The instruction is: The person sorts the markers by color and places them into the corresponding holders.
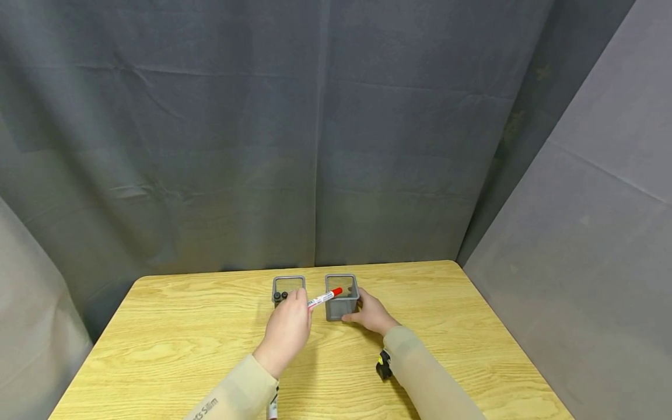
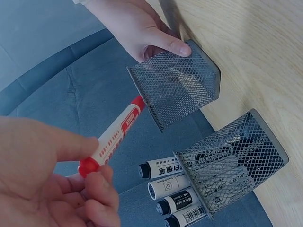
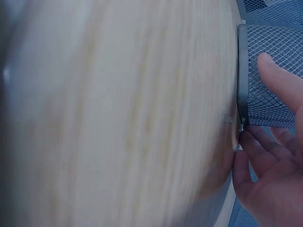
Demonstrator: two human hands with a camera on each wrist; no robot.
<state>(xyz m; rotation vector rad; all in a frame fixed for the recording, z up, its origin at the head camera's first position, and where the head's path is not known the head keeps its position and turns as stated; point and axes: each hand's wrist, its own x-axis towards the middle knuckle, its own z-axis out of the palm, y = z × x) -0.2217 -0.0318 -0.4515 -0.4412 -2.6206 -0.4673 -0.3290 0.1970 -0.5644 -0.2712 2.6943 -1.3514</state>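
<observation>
My left hand (image 1: pixel 287 328) pinches a whiteboard marker (image 2: pixel 115 134) with a white barrel and red ends between thumb and fingers. The marker's red cap (image 1: pixel 337 291) overlaps the opening of the right-hand mesh pen holder (image 1: pixel 341 309) in the head view. Around the near right corner of that grey holder, my right hand (image 1: pixel 374 313) holds it, thumb on one mesh side (image 3: pixel 272 75) and fingers on another. Beside it stands a second mesh pen holder (image 2: pixel 236 163) with several black-capped markers (image 2: pixel 177 199) in it, partly hidden behind my left hand in the head view.
Another marker (image 1: pixel 273 408) lies on the wooden table (image 1: pixel 173 350) near the front, partly covered by my left sleeve. A black device (image 1: pixel 384 366) is on my right wrist. Grey curtains (image 1: pixel 210 146) hang behind the table and at both sides.
</observation>
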